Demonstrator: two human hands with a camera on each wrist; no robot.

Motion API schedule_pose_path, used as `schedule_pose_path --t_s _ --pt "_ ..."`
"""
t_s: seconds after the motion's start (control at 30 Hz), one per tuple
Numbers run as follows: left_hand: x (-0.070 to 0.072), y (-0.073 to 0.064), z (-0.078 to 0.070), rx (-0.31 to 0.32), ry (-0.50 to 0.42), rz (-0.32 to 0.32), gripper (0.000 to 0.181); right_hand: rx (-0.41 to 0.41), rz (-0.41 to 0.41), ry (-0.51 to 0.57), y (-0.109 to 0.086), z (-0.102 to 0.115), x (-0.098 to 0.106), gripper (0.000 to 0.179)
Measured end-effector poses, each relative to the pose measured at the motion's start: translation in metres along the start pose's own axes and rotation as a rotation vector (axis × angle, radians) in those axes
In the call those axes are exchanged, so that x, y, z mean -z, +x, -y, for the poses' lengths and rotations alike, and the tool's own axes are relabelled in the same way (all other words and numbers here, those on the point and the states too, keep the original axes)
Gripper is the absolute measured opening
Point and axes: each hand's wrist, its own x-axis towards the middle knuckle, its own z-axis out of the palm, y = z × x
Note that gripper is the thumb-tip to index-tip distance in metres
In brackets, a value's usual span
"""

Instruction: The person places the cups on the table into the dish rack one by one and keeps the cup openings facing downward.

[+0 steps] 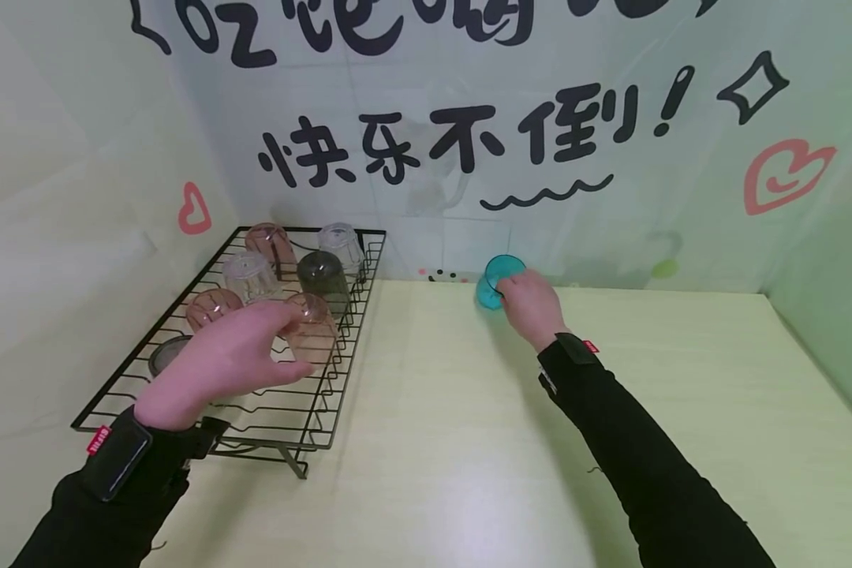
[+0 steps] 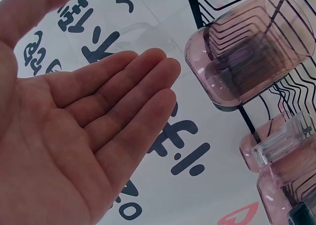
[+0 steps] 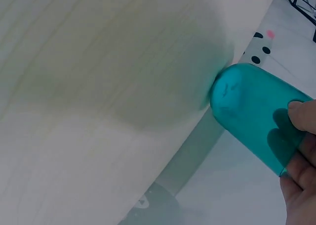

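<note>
My right hand (image 1: 534, 306) pinches a teal see-through cup (image 1: 488, 293) by its rim at the back of the table. In the right wrist view the thumb lies outside the teal cup (image 3: 247, 99), fingers show through its wall, and its rounded base is right at the tabletop. My left hand (image 1: 230, 351) is over the black wire rack (image 1: 330, 426), fingers extended and thumb spread. Beside its fingertips an upside-down pink glass (image 1: 314, 341) stands on the rack; in the left wrist view a gap separates the fingers from the pink glass (image 2: 247, 57).
Several other upturned glasses share the rack: a dark grey glass (image 1: 324, 278), a clear ribbed glass (image 1: 248, 276), another clear glass (image 1: 342, 246) and a pink glass (image 1: 271, 243) at the back. A printed wall sheet (image 1: 426, 197) rises behind the pale wooden table (image 1: 468, 442).
</note>
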Motion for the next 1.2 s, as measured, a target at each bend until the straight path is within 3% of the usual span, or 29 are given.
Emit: schedule_pose_path --t_s 0.1,0.43,0.9,1.0,1.2 --pt "0.0 0.0 0.0 0.002 0.01 0.001 0.054 -0.002 -0.019 0.001 -0.003 -0.001 -0.002 0.007" --pt "-0.003 0.003 -0.004 -0.034 0.005 -0.016 0.06 -0.004 -0.047 0.018 -0.006 -0.002 -0.002 0.009" --pt "-0.008 0.005 -0.012 -0.043 0.013 -0.013 0.068 -0.074 -0.061 0.192 -0.025 0.004 0.03 0.012" --pt "-0.009 0.008 -0.013 -0.063 -0.003 -0.027 0.066 -0.087 -0.067 0.224 -0.028 0.005 0.034 0.014" --pt "-0.011 0.014 -0.015 -0.042 -0.042 -0.027 0.072 -0.105 -0.058 0.25 -0.035 0.009 0.042 0.009"
